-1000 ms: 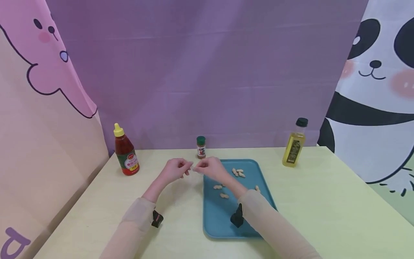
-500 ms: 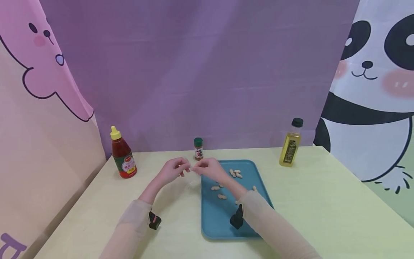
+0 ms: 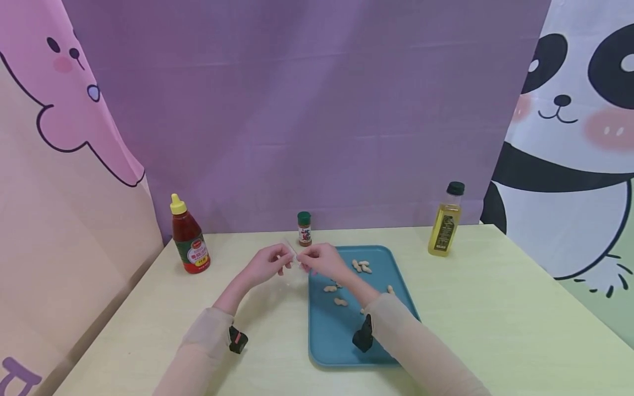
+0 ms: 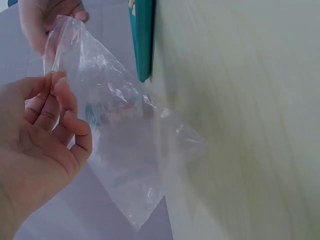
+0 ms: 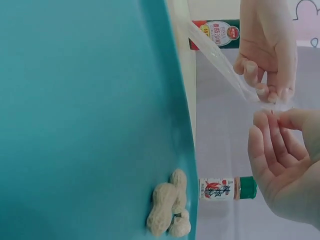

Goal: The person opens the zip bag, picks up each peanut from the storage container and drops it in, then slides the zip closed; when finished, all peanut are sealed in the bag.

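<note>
A clear plastic bag (image 4: pixel 125 120) hangs between both hands above the table, its lower corner pointing down. My left hand (image 3: pixel 264 265) pinches the bag's top edge between thumb and fingers. Close beside it, my right hand (image 3: pixel 323 259) pinches the same edge, as the right wrist view also shows. A reddish line runs along the edge at the fingertips. In the head view the bag is so transparent that it hardly shows. The blue tray (image 3: pixel 356 349) lies under my right forearm, with several unshelled peanuts (image 3: pixel 340 302) on it; the forearm hides part of it.
A red sauce bottle (image 3: pixel 190 242) with a yellow cap stands at the table's back left. Behind the hands is a small green-capped spice jar (image 3: pixel 304 231). An oil bottle (image 3: pixel 444 228) stands at the back right, before a purple cloth backdrop (image 3: pixel 317 121).
The head view has shifted slightly. Both hands keep their pinch near the same spot, and a bit of the bag now shows above the fingertips.
</note>
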`<state>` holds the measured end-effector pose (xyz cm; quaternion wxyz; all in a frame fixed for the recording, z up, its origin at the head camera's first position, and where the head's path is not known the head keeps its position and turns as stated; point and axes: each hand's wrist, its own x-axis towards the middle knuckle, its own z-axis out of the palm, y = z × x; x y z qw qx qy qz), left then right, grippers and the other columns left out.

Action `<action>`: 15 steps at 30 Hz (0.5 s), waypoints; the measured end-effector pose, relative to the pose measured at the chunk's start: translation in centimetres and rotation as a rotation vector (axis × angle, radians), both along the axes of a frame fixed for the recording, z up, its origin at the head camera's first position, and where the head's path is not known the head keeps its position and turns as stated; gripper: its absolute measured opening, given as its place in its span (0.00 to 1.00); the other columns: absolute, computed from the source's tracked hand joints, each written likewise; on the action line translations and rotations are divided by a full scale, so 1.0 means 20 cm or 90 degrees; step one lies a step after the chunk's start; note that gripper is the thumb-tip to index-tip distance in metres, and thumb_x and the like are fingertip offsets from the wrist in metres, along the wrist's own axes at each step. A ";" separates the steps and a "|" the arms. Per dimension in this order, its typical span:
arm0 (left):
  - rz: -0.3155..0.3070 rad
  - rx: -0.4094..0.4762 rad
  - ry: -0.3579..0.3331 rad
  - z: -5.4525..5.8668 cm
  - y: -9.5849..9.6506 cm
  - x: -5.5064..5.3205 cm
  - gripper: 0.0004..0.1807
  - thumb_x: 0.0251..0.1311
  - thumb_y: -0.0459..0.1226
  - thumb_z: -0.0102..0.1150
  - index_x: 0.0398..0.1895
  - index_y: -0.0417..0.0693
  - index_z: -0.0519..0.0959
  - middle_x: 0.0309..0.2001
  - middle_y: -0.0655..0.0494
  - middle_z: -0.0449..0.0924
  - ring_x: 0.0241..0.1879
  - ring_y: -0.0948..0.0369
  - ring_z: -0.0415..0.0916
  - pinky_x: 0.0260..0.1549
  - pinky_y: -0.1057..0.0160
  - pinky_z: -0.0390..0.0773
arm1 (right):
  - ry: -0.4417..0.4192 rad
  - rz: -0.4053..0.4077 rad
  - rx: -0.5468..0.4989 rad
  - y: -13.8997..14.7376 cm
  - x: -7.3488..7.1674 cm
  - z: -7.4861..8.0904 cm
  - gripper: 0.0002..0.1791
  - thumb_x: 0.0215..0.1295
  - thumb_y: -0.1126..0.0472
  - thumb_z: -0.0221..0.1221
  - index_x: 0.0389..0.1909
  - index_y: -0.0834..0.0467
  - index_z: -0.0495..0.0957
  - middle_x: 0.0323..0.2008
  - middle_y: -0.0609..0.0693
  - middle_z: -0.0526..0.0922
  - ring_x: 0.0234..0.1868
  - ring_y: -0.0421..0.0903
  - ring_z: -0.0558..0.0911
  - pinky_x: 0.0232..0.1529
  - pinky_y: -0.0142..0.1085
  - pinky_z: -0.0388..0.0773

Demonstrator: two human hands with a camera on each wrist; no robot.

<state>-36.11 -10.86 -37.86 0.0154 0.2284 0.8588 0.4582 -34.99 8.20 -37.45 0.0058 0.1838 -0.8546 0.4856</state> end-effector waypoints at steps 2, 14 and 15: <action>0.012 0.000 -0.001 0.00 0.00 0.01 0.08 0.67 0.40 0.51 0.36 0.45 0.76 0.30 0.50 0.78 0.21 0.60 0.69 0.25 0.65 0.72 | 0.018 -0.013 -0.006 -0.01 0.01 0.01 0.12 0.65 0.58 0.57 0.36 0.65 0.81 0.22 0.50 0.81 0.25 0.51 0.81 0.29 0.42 0.83; 0.055 0.015 0.030 0.02 -0.06 0.03 0.09 0.63 0.36 0.48 0.27 0.44 0.75 0.25 0.51 0.76 0.22 0.61 0.68 0.23 0.65 0.71 | 0.032 -0.060 -0.014 0.05 0.03 0.03 0.09 0.62 0.61 0.58 0.34 0.64 0.81 0.26 0.59 0.84 0.24 0.51 0.83 0.22 0.36 0.81; 0.053 0.009 0.036 0.02 -0.06 0.04 0.09 0.62 0.35 0.48 0.26 0.45 0.75 0.25 0.51 0.76 0.22 0.61 0.68 0.23 0.65 0.70 | 0.029 -0.056 -0.007 0.06 0.03 0.03 0.10 0.62 0.61 0.58 0.37 0.64 0.81 0.25 0.59 0.84 0.23 0.51 0.83 0.23 0.36 0.81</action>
